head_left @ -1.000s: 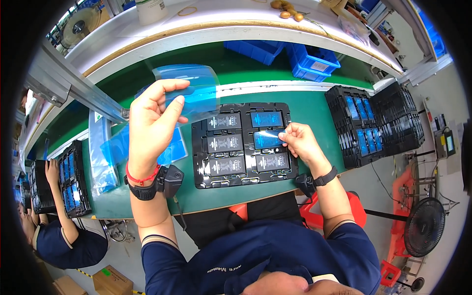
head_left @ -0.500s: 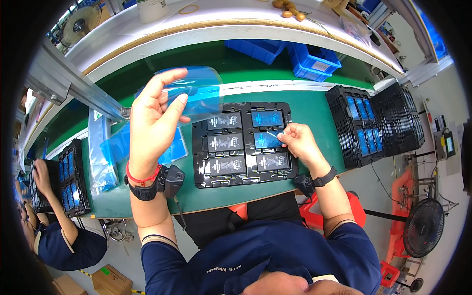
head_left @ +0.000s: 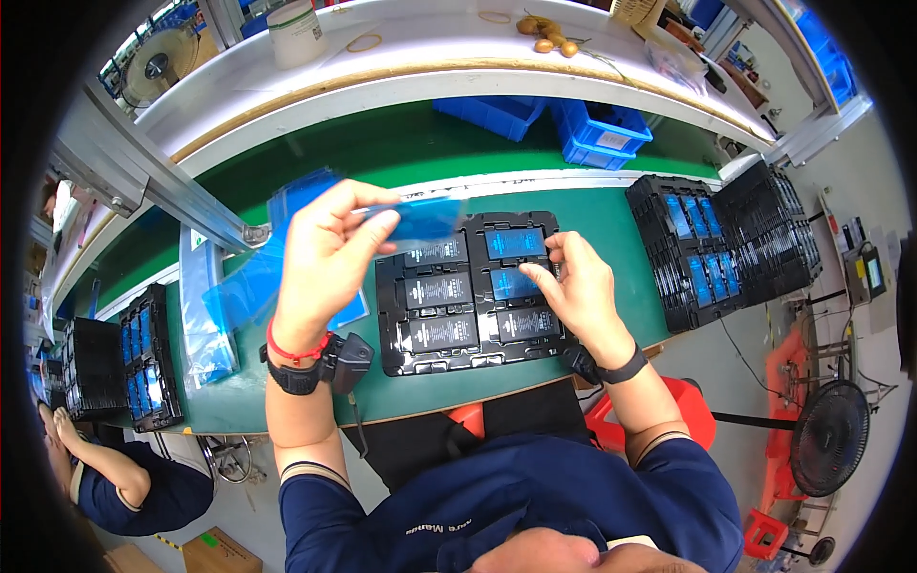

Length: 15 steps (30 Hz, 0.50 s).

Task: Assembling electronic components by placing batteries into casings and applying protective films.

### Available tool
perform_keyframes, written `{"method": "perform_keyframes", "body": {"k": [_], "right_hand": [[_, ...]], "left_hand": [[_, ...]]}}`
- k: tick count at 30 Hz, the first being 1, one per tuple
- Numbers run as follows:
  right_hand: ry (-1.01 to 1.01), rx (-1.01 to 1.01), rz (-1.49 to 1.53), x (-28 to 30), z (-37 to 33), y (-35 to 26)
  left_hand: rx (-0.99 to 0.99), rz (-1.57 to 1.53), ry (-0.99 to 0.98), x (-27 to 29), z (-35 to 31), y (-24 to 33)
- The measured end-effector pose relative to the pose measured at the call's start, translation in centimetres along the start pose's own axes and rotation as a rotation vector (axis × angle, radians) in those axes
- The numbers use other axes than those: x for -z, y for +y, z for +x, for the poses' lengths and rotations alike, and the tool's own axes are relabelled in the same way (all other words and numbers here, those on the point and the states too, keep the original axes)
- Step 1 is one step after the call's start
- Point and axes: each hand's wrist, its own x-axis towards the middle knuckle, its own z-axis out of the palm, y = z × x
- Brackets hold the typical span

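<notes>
My left hand [head_left: 330, 256] is raised over the left part of a black plastic tray [head_left: 390, 355], pinching a clear blue film sheet [head_left: 430, 220] between thumb and fingers. The film is tilted and partly blurred. In the tray's pockets lie several flat dark batteries [head_left: 437, 290]. Two in the right column, such as the far blue-covered battery [head_left: 516, 243], have blue film on top. My right hand [head_left: 587, 291] is at the tray's right side, thumb and forefinger apart beside the middle blue-covered battery [head_left: 512, 283]. Nothing shows between those fingers.
More blue film sheets [head_left: 250, 285] and a clear plastic bag [head_left: 202, 320] lie left. Black tray stacks stand at right [head_left: 702, 258] and left [head_left: 148, 358], near a co-worker's arm [head_left: 110, 458]. Blue bins [head_left: 597, 134] sit below the shelf [head_left: 420, 78]. A metal post [head_left: 177, 177] rises at left.
My left hand has moved right with the film, which has tilted. My right hand's pinch at the middle right battery has opened. The co-worker's hand has left the left tray stack.
</notes>
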Motion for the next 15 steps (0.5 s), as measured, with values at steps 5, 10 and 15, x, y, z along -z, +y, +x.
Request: {"method": "perform_keyframes", "body": {"k": [5, 10, 15], "right_hand": [[0.120, 0.319, 0.396, 1.4, 1.0, -4.3], [-0.038, 0.192, 0.567, 1.2, 0.7, -4.7], [0.162, 0.321, 0.544, 1.1, 0.2, -4.1]], "left_hand": [[0.036, -0.017, -0.150, -2.0, -0.7, 0.1], [0.050, -0.025, -0.209, -3.2, -1.2, -0.1], [-0.060, 0.227, -0.195, -3.3, -1.0, -0.4]]}}
